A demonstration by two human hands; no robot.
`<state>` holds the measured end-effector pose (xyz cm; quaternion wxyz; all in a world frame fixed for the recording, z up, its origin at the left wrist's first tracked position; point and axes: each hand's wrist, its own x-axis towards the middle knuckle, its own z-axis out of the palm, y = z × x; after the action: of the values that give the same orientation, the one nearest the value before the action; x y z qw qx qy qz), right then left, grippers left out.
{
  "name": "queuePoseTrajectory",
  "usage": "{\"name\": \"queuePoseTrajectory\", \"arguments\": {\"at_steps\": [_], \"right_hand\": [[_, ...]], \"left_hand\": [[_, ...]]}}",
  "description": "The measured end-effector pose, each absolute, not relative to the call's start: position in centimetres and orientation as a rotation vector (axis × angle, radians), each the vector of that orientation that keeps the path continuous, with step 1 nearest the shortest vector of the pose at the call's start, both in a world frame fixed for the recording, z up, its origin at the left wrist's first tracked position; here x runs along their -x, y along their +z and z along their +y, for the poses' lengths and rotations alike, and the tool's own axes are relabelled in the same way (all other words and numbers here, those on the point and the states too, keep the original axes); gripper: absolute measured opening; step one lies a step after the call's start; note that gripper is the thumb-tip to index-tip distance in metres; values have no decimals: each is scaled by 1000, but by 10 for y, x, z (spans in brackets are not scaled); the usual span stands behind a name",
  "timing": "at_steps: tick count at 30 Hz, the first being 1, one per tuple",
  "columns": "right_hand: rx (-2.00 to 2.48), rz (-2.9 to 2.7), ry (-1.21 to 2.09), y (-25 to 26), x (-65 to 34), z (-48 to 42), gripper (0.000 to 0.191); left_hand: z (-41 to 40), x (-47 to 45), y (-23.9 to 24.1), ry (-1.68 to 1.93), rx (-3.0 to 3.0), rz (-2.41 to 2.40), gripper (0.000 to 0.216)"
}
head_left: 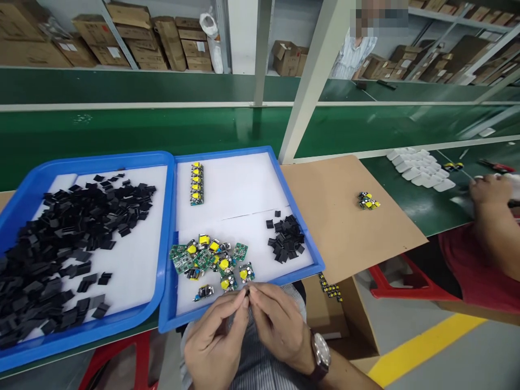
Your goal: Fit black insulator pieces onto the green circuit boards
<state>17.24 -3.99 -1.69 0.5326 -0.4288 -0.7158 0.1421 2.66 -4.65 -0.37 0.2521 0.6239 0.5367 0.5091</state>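
My left hand (215,338) and my right hand (280,327) meet just below the near rim of the right blue tray (303,219). Their fingertips pinch together on a small dark part (247,292) that I cannot make out. A watch sits on my right wrist. Just above my fingers lies a heap of green circuit boards with yellow parts (213,260). One row of such boards (196,184) is lined up at the tray's far left. A small pile of black square pieces (286,238) lies at the tray's right.
The left blue tray (24,184) holds a large heap of black pieces (60,244). A cardboard sheet (345,238) to the right carries one small board (368,200). A co-worker's hand (489,189) rests near white housings (420,168) on the green belt. Another person stands behind.
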Motion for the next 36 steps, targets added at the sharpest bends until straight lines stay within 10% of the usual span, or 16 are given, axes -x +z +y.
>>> {"name": "queuePoseTrajectory", "arguments": {"at_steps": [14,36], "right_hand": [[967,-1422,656,-7,-182,-39,42],[1167,-982,713,-32,-256,-36,25]], "left_hand": [[-34,-35,11,1328,-1450,1255,25],[75,-82,23,121,-2622,1300,19]]}}
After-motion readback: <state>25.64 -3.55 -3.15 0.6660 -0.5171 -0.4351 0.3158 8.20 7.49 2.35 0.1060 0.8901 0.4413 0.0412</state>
